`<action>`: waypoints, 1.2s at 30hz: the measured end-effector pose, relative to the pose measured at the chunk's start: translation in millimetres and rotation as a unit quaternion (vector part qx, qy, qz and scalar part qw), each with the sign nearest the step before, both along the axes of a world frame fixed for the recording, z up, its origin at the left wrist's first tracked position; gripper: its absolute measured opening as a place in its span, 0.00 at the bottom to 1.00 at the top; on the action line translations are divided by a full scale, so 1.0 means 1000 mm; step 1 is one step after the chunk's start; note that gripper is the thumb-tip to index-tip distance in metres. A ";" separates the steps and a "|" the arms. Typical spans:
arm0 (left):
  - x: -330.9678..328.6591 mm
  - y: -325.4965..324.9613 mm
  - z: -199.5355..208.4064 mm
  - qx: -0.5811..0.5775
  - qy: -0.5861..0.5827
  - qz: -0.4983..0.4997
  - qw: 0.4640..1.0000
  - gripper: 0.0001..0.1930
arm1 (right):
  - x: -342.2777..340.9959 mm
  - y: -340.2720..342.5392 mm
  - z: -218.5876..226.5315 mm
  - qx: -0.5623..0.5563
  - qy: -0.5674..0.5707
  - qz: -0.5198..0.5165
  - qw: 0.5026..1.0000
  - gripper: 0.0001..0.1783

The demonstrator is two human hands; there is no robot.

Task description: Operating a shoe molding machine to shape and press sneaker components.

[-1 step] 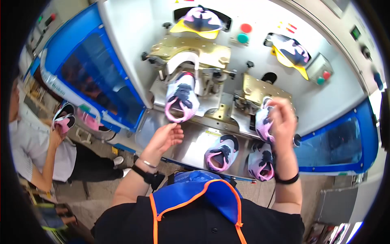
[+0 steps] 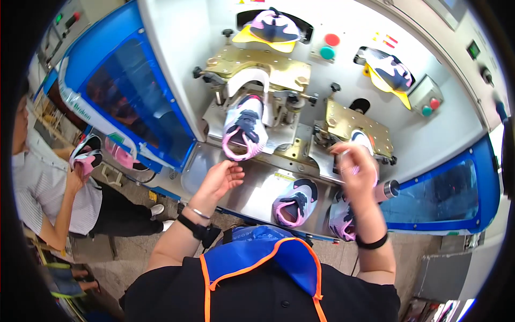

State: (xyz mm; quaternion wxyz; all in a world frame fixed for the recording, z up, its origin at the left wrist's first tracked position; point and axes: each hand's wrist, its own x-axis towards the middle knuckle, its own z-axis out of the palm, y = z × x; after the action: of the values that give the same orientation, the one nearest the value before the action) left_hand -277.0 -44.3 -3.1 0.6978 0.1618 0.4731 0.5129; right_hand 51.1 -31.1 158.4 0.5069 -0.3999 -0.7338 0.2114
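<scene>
My left hand [image 2: 221,178] is open, its fingers loosely bent just below the heel of a pink, white and navy sneaker [image 2: 245,126]. That sneaker sits toe-first in the left metal fixture [image 2: 263,67], under a white curved pad. My right hand [image 2: 358,169], curled and blurred, is over another sneaker [image 2: 362,138] at the right fixture [image 2: 357,121]. The hand hides much of this shoe, and whether the fingers grip it cannot be made out. Two more sneakers lie on the metal ledge: one in the middle [image 2: 296,203], one [image 2: 341,217] partly behind my right forearm.
Sneaker uppers on yellow forms [image 2: 273,29] [image 2: 389,78] stick out of the back wall. Red and green buttons [image 2: 328,52] sit between them. Blue-framed doors [image 2: 134,91] [image 2: 437,188] stand on both sides. At the left, a person [image 2: 59,193] holds a sneaker.
My right hand has moved left and slightly toward me, across the sneaker at the right fixture. My left hand stays near the other shoe's heel. The whole view has shifted a little.
</scene>
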 end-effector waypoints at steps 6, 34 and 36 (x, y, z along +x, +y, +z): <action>0.003 0.012 0.026 0.019 -0.075 0.080 0.994 0.18 | -0.122 -0.015 -0.062 -0.093 -0.175 0.145 0.969 0.26; -0.136 -0.095 -0.082 -0.150 0.031 -0.139 0.978 0.23 | -0.047 -0.116 -0.174 -0.148 -0.198 -0.097 0.964 0.08; -0.123 -0.077 -0.074 -0.163 0.089 -0.181 0.966 0.23 | -0.051 -0.109 -0.169 -0.136 -0.155 -0.079 0.975 0.08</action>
State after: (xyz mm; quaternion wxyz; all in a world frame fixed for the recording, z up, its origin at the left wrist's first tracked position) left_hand -399.8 -120.9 -77.4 0.7510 0.1734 0.5735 0.2775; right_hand -0.2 -140.2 -10.9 0.3427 -0.5498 -0.7339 0.2038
